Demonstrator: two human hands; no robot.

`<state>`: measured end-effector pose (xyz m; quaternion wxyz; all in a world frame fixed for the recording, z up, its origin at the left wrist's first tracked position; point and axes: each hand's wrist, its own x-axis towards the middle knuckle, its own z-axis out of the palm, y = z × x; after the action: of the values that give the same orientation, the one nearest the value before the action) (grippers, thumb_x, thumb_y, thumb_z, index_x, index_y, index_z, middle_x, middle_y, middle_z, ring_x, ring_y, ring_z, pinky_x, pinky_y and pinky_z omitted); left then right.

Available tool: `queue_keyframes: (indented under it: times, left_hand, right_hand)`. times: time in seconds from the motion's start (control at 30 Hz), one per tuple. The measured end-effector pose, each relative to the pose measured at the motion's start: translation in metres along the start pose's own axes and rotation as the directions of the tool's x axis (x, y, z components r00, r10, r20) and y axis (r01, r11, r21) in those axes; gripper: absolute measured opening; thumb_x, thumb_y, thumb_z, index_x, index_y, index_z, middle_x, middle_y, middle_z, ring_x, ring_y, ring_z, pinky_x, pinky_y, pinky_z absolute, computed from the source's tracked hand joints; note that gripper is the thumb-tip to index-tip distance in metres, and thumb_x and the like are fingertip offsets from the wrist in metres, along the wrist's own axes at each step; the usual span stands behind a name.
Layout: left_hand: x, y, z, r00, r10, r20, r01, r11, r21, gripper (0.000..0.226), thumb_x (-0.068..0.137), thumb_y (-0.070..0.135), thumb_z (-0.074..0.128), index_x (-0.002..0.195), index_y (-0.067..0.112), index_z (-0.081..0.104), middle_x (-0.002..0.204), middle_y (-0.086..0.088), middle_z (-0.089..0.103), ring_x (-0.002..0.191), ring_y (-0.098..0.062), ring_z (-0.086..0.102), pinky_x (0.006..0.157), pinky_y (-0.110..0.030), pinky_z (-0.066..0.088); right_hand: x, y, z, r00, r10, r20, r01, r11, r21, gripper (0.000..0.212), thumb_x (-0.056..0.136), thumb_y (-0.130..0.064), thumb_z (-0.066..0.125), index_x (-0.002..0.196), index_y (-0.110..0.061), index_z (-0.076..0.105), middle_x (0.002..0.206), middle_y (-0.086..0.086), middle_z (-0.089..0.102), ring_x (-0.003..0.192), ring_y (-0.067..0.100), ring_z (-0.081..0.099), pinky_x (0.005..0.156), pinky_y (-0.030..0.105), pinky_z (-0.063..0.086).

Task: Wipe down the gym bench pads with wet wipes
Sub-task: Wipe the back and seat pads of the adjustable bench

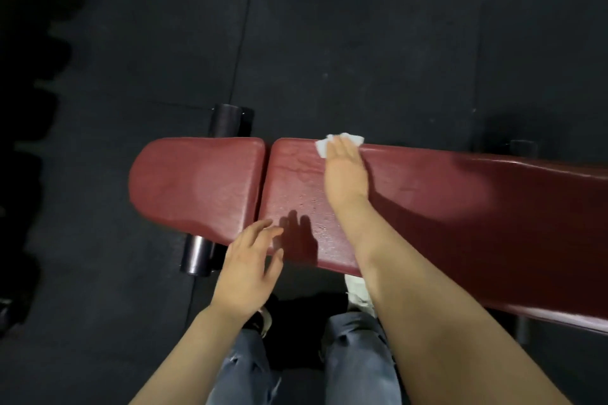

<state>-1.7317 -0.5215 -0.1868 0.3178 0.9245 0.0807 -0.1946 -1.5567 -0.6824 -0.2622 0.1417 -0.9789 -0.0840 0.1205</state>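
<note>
We are wiping the long back pad [427, 207] of the maroon gym bench, which runs from the centre of the frame to the right edge. To do it well we should keep the palm flat and sweep in overlapping strokes toward the near edge (wet sheen already shows near the seam), then do the seat pad [197, 181] at centre left. The right hand [345, 168] presses the white wet wipe [324, 146] flat-fingered at the pad's far edge. The left hand [250, 266] hangs relaxed, holding nothing, at the near edge.
</note>
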Motion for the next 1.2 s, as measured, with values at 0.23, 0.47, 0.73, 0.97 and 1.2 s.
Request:
queue_keyframes:
  times: [0.23, 0.47, 0.73, 0.97, 1.2]
  left_hand:
    - [0.004, -0.034, -0.016, 1.000, -0.021, -0.015, 0.021, 1.000, 0.004, 0.037, 0.095, 0.021, 0.059, 0.132, 0.021, 0.058, 0.141, 0.004, 0.048, 0.130, -0.016, 0.044, 0.110, -0.042, 0.038]
    - [0.015, -0.023, -0.022, 1.000, -0.005, -0.014, 0.005, 0.999, -0.041, 0.037, 0.095, 0.020, 0.058, 0.131, 0.021, 0.058, 0.141, 0.006, 0.047, 0.132, -0.016, 0.042, 0.112, -0.037, 0.033]
    - [0.027, -0.039, -0.031, 0.994, 0.079, 0.078, -0.082, 0.996, 0.027, 0.044, 0.097, 0.026, 0.056, 0.141, 0.024, 0.050, 0.150, 0.009, 0.041, 0.137, -0.013, 0.038, 0.114, -0.032, 0.026]
    - [0.048, -0.087, -0.032, 0.968, -0.020, 0.251, -0.049, 0.963, 0.265, 0.059, 0.099, 0.037, 0.048, 0.154, 0.022, 0.030, 0.160, 0.004, 0.028, 0.148, -0.018, 0.023, 0.120, -0.037, 0.021]
    - [0.069, -0.106, -0.030, 0.925, -0.073, 0.372, -0.095, 0.906, 0.413, 0.068, 0.097, 0.037, 0.043, 0.158, 0.025, 0.014, 0.165, 0.007, 0.011, 0.151, -0.019, 0.011, 0.122, -0.038, 0.015]
  right_hand:
    - [0.010, -0.074, 0.035, 0.822, -0.479, 0.307, 0.511, 0.859, -0.030, 0.052, 0.094, -0.001, 0.043, 0.144, -0.008, 0.039, 0.151, 0.005, 0.037, 0.141, 0.021, 0.029, 0.119, 0.030, 0.017]
    - [-0.051, 0.091, -0.064, 0.998, -0.017, 0.053, 0.022, 0.995, -0.095, 0.049, 0.092, -0.018, 0.037, 0.138, -0.022, 0.053, 0.146, -0.001, 0.048, 0.133, 0.019, 0.044, 0.107, 0.022, 0.032]
    - [-0.087, 0.081, -0.069, 0.773, 0.605, -0.190, -0.582, 0.796, 0.169, 0.039, 0.092, 0.000, 0.044, 0.125, -0.012, 0.062, 0.134, 0.007, 0.059, 0.112, 0.032, 0.059, 0.080, 0.028, 0.048]
    - [-0.052, -0.079, 0.031, 0.900, -0.191, 0.393, 0.138, 0.978, 0.158, 0.050, 0.094, -0.003, 0.042, 0.144, -0.010, 0.043, 0.153, 0.007, 0.037, 0.142, 0.020, 0.031, 0.115, 0.018, 0.018]
    - [-0.068, 0.034, -0.019, 0.978, -0.064, 0.198, 0.048, 0.995, 0.086, 0.054, 0.092, -0.004, 0.046, 0.139, -0.030, 0.049, 0.150, -0.014, 0.039, 0.140, 0.005, 0.031, 0.115, 0.013, 0.010]
